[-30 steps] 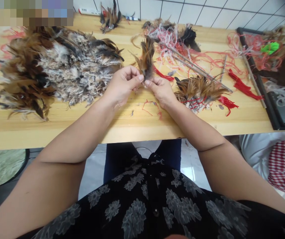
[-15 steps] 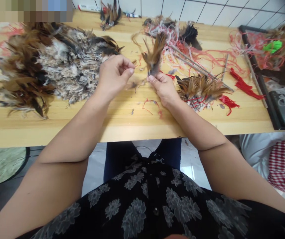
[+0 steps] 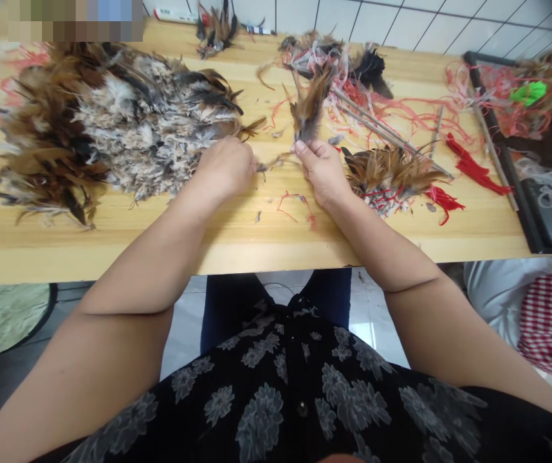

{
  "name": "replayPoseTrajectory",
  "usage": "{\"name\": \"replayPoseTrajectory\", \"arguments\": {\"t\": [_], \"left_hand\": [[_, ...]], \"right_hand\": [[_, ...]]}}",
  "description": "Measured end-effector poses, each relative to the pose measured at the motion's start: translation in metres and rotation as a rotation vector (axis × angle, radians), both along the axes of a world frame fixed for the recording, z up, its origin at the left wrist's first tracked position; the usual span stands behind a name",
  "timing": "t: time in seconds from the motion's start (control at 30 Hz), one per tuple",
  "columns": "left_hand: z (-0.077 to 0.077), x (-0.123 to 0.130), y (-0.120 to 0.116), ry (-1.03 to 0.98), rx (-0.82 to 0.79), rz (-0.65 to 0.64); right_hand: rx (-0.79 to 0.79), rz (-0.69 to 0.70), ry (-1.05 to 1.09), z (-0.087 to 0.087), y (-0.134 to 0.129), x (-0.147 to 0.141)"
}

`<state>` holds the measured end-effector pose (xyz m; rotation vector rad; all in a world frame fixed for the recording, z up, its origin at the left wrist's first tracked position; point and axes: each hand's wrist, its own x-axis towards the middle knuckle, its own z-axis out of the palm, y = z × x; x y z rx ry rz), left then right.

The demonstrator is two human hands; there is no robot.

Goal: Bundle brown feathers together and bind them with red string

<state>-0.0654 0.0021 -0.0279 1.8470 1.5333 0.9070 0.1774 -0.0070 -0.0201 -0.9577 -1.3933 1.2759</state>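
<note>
My right hand (image 3: 324, 168) pinches a small bunch of brown feathers (image 3: 309, 106) by its lower end, the tips pointing up and away. To its left, my left hand (image 3: 228, 166) is closed with the knuckles up. Brown feather tips (image 3: 253, 128) stick out past its far side, and its fingertips are mostly hidden. Just left of that hand lies a big heap of feathers (image 3: 136, 128), pale quill ends in the middle and brown plumes at the left. Right of my right hand rests a feather bundle (image 3: 392, 173) with red string around it.
The wooden table (image 3: 126, 254) carries pink and white plastic strips (image 3: 353, 83), thin sticks (image 3: 377, 122) and red strings (image 3: 476, 166). A dark-framed tray (image 3: 502, 148) at the right holds feathers and a phone-like object. Markers (image 3: 174, 15) lie by the tiled wall.
My left hand has moved down and right and turned knuckles up, its fingers now closed. The feather bunch in my right hand has shifted slightly to the right.
</note>
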Motion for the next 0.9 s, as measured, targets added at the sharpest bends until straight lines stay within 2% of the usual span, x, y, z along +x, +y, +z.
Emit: {"name": "replayPoseTrajectory", "arguments": {"t": [0.1, 0.23, 0.37, 0.5, 0.7, 0.9], "left_hand": [[0.000, 0.000, -0.001, -0.067, 0.026, 0.022], [0.022, 0.005, -0.010, -0.201, 0.120, 0.087], [0.037, 0.018, -0.016, -0.495, -0.004, 0.056], [0.036, 0.037, -0.020, -0.737, -0.143, -0.002], [0.037, 0.054, -0.034, -0.840, -0.166, -0.017], [0.030, 0.056, -0.031, -0.910, -0.161, -0.024]], "right_hand": [[-0.056, -0.048, 0.022, 0.001, -0.001, -0.001], [-0.082, -0.052, 0.030, -0.001, 0.000, -0.002], [-0.064, -0.041, 0.041, -0.007, 0.001, -0.002], [-0.087, -0.023, 0.049, -0.008, 0.001, -0.003], [-0.082, 0.039, 0.069, -0.001, -0.006, -0.006], [-0.027, 0.015, 0.000, -0.002, -0.006, -0.007]]}}
